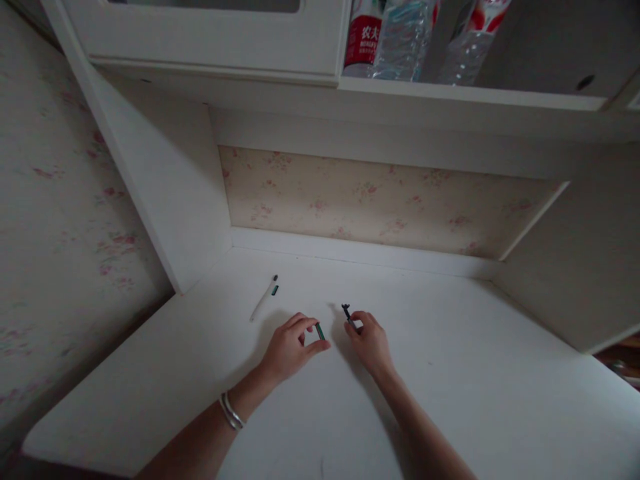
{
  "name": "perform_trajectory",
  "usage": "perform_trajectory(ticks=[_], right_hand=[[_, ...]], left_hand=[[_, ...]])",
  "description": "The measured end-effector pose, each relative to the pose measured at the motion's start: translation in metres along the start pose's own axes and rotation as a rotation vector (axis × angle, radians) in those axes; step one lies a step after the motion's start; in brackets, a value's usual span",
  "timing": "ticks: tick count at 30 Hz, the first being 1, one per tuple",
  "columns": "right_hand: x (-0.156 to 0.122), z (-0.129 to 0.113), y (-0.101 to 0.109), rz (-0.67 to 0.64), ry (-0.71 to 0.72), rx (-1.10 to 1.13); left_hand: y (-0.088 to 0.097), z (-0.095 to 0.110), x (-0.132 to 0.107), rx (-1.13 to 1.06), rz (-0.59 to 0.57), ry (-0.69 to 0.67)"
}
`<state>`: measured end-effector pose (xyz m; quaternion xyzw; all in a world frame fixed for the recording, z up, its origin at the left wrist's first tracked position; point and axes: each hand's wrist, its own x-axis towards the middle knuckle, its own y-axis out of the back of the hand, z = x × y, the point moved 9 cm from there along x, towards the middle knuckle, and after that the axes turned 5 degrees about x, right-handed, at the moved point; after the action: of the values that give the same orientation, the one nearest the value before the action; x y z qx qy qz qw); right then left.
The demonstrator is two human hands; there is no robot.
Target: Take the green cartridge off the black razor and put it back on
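Note:
Between the thumb and forefinger of my left hand (pixel 290 348) is a small green-and-dark razor cartridge (pixel 321 331), pinched by its ends. My right hand (pixel 371 341) grips a dark razor handle (pixel 347 315), whose forked top points up and away from me. A gap separates the cartridge from the handle. Beyond my left hand, a white toothbrush (pixel 262 301) with a dark head lies slantwise on the white desk (pixel 450 387). Close beside its head end rests another small green-and-dark piece (pixel 275 291), which looks like a second cartridge.
A raised back edge (pixel 360 253) and side panels (pixel 165 180) bound the desk. Overhead, a shelf (pixel 470 95) holds several plastic bottles (pixel 403 40), next to a white cabinet door (pixel 215 40). Flowered wallpaper (pixel 105 227) covers the wall at left.

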<state>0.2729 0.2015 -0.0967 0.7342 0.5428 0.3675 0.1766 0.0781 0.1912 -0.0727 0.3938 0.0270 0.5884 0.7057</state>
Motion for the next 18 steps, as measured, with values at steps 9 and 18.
perform_trajectory(ticks=[9,18], right_hand=[[0.021,-0.008,-0.025,-0.026,-0.04,-0.195],[0.025,-0.025,-0.041,-0.086,-0.083,-0.32]], left_hand=[[0.006,0.008,-0.002,0.172,0.027,-0.061],[0.007,0.011,-0.002,0.187,0.01,-0.064]])
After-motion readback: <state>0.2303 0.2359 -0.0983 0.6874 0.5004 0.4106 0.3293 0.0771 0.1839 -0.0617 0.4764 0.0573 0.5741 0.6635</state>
